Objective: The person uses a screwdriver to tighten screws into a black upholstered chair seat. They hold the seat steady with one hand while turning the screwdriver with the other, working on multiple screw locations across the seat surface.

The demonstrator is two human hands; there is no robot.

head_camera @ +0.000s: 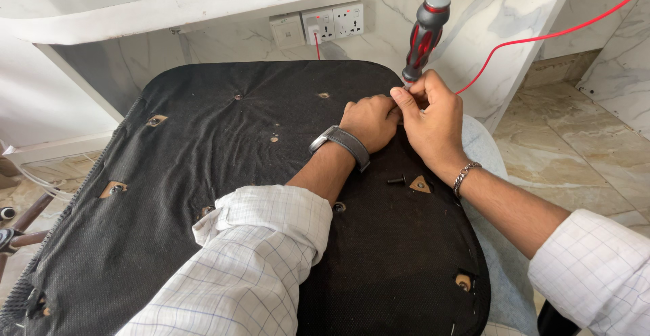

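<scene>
A black fabric-covered chair seat (223,194) lies underside up across my lap, with several screw holes showing wood through the cloth. My right hand (430,116) pinches the shaft of a red and grey screwdriver (423,34) that stands nearly upright at the seat's far right edge. My left hand (369,122) is curled beside it, fingers closed at the screwdriver's tip; what it pinches is hidden. A loose black bolt (396,181) lies on the fabric near my right wrist, next to a triangular hole (420,185).
A white marble counter (203,1) overhangs the seat. A wall socket panel (332,22) with a red cable (542,36) plugged in sits just behind. Tiled floor (582,153) lies to the right. Chair legs (20,227) show at the left edge.
</scene>
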